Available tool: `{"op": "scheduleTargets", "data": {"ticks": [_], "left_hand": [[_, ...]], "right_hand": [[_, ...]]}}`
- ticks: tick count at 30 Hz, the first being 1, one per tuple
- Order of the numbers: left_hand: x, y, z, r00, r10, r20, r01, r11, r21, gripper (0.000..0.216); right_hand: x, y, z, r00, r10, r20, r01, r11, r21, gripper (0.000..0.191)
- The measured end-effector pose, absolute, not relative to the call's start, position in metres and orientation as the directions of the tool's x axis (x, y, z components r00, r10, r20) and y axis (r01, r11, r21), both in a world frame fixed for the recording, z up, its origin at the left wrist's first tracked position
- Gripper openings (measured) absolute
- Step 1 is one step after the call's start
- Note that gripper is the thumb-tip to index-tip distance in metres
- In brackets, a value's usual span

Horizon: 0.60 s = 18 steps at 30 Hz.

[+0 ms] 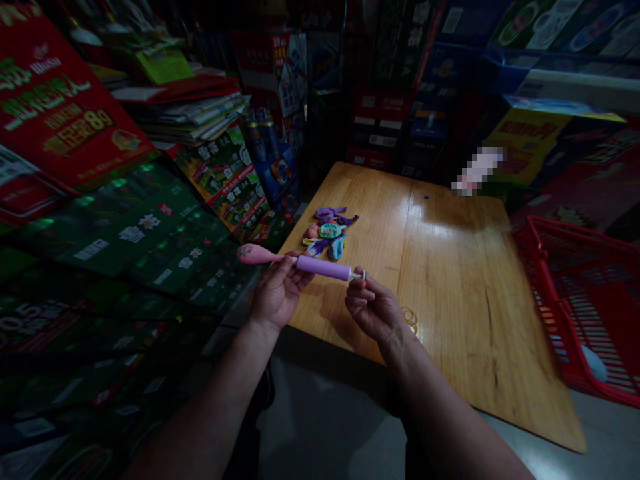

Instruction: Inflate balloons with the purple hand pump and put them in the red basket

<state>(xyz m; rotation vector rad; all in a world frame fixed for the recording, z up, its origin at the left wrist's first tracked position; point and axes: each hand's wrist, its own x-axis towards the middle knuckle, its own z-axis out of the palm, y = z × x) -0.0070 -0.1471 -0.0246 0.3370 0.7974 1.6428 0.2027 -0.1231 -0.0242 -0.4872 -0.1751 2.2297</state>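
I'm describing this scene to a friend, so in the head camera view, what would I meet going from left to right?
Red carton marked 8g, pink balloon, purple hand pump, right hand, yellowish rubber bands, red plastic basket.

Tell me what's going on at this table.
A person's left grip pinches where a slightly swollen pink balloon meets a purple pump; the right grip holds the pump's white handle. Limp balloons lie piled on the wooden table, with yellow bands near the right grip.
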Motion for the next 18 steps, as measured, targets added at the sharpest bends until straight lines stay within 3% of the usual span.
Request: {"op": "scheduleTargets", "data": {"ticks": [4,9,18], "left_hand": [[-0.020,-0.144,-0.021,-0.340,0.923,-0.178,-0.733,-0.142,0.666,0.012],[-0.006,-0.150,-0.025,-0.222,0.952,-0.210,-0.770,-0.039,0.637,0.018],[-0.005,-0.144,-0.033,-0.227,0.949,-0.219,-0.785,-0.046,0.617,0.014]], "right_hand": [[0.215,-0.118,-0.017,-0.555,0.794,-0.249,-0.734,-0.608,-0.304,0.011],[0.208,-0.128,-0.022,-0.589,0.759,-0.276,-0.686,-0.651,-0.326,0.018],[0.213,-0.121,-0.022,-0.630,0.723,-0.284,-0.720,-0.681,-0.136,0.011]]}}
